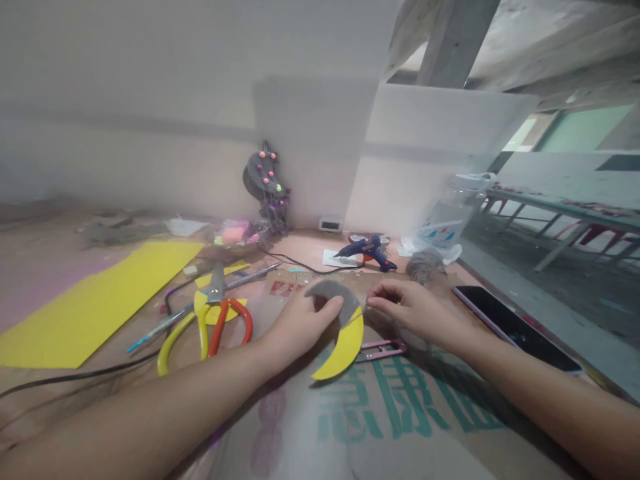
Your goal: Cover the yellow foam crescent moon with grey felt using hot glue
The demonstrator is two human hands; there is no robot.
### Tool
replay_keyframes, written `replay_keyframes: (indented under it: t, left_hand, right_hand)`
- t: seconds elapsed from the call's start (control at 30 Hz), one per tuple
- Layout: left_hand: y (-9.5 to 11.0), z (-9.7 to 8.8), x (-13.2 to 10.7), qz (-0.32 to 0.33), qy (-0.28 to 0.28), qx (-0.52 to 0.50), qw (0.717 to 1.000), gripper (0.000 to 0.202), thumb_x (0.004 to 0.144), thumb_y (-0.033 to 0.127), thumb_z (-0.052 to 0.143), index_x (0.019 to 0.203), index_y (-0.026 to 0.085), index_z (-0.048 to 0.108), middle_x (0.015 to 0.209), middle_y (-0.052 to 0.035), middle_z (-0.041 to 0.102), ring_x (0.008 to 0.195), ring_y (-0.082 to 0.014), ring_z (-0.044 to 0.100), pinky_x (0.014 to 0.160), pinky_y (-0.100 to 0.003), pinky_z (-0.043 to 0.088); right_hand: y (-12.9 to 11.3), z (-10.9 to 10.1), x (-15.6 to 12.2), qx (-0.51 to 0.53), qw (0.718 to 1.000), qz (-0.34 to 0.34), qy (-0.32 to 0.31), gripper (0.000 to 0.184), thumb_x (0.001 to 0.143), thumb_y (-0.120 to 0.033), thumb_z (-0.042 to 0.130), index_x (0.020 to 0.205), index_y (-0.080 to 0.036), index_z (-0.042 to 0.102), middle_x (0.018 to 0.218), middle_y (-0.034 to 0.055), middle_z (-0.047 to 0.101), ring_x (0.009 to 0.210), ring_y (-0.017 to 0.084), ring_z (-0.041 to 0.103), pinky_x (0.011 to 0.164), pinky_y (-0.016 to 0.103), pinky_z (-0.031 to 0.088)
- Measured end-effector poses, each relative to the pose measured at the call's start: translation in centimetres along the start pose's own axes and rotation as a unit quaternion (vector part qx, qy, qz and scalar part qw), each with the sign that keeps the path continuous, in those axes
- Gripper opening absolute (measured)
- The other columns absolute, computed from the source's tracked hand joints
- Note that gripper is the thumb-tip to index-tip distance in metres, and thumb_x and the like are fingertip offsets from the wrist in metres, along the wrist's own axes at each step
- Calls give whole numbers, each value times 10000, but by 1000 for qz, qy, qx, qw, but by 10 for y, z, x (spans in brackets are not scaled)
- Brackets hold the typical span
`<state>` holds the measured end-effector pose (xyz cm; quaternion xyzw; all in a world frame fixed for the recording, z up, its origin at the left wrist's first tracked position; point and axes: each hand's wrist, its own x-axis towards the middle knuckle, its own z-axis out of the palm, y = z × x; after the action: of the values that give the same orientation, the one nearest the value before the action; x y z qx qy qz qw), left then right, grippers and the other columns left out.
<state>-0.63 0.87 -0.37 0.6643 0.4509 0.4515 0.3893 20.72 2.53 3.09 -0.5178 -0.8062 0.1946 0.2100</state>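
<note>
A crescent moon [341,347] of yellow card lies between my hands, its upper half wrapped in grey yarn [330,291]. My left hand [305,320] grips the crescent, thumb pressed on the wrapped part. Just to the right of it, my right hand [400,307] is closed in a pinch on the grey yarn; the strand is thin and hard to make out. Thread snips [383,349] with a pinkish handle lie beneath the right hand. Behind that hand rests a grey yarn ball [425,265].
Pliers [217,313] with red and yellow handles and a yellow sheet [110,300] lie left. A blue glue gun [367,251] stands at the back, beside a decorated grey crescent [265,175]. A phone [515,328] and clear bottle [450,210] are right. Cardboard [400,447] covers the front.
</note>
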Motion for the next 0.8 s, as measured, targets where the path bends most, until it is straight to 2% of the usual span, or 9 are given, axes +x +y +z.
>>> replay_keyframes:
  t: [0.17, 0.33, 0.43, 0.6, 0.7, 0.8]
  left_hand:
    - [4, 1, -1, -4, -26, -4, 1000, 173, 837, 324, 539, 869, 190, 644, 822, -27, 711, 776, -198, 647, 686, -283, 479]
    - [3, 2, -2, 28, -33, -24, 999, 145, 831, 295, 545, 880, 187, 628, 877, -31, 697, 815, -184, 638, 682, -262, 478]
    - [0, 2, -2, 33, -42, -33, 998, 166, 836, 310, 545, 887, 185, 642, 838, -27, 695, 781, -179, 635, 679, -264, 477]
    - [0, 0, 0, -4, -33, -28, 999, 214, 831, 363, 551, 862, 191, 675, 723, -15, 691, 729, -197, 638, 667, -280, 478]
    - [-1, -1, 3, -26, -26, -23, 999, 240, 829, 384, 550, 810, 185, 683, 637, -9, 669, 698, -206, 636, 652, -284, 475]
    - [-1, -1, 5, -27, -18, -32, 999, 257, 829, 395, 552, 769, 181, 681, 605, -9, 659, 689, -208, 634, 664, -287, 473]
  right_hand:
    - [3, 8, -1, 4, 998, -25, 50, 240, 886, -376, 502, 795, -195, 630, 769, 33, 666, 728, 194, 594, 657, 298, 429]
    - [3, 9, -3, -3, 998, -29, 50, 227, 899, -367, 483, 809, -210, 620, 799, 41, 678, 759, 214, 608, 677, 315, 436]
    - [3, 9, -4, -11, 998, -29, 57, 224, 899, -366, 482, 810, -209, 615, 803, 42, 674, 768, 215, 609, 689, 315, 437]
    - [5, 13, -4, 5, 997, -28, 76, 197, 890, -328, 497, 814, -199, 625, 836, 40, 677, 809, 204, 615, 726, 311, 454]
    - [5, 11, -2, 66, 995, -1, 81, 188, 872, -320, 519, 968, -200, 627, 864, 38, 673, 733, 175, 610, 660, 299, 474]
    - [3, 6, -1, 209, 975, 32, 69, 322, 854, -375, 544, 1131, -209, 550, 1018, 55, 663, 555, 110, 551, 508, 272, 474]
